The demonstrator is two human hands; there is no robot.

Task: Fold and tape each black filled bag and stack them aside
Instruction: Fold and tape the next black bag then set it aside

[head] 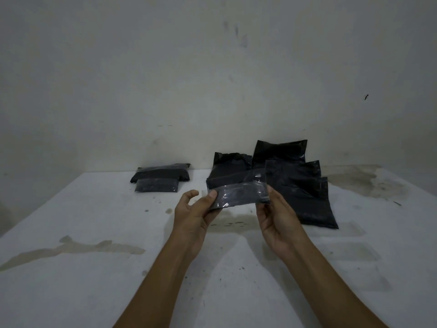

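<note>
Between the two raised hands, a folded black bag [238, 192] is hanging in the air above the white table [94, 233]. Left hand [196, 214] is pinching the bag's left end, thumb on the near face, forefinger sticking out loose. Right hand [276, 221] is gripping the right end, fingers curled behind it. Bag is looking folded over into a narrow strip with a shiny band across it, probably tape or clear wrap, can't tell which. No tape roll is showing anywhere.

Moving outward: just behind and to the right of the hands, a pile of unfolded bags [300, 185] is lying flat and overlapping on the table, at least four, one leaning up against the wall [212, 67]. Further left, well apart from that pile, a small stack of finished bags [160, 177] is sitting near the wall, seemingly two or three, folded and glossy.

Judgement: task is roughly a third to halfway through. The held bag seems at the fold/tape stage, not yet stacked; the whole right pile is waiting.
</note>
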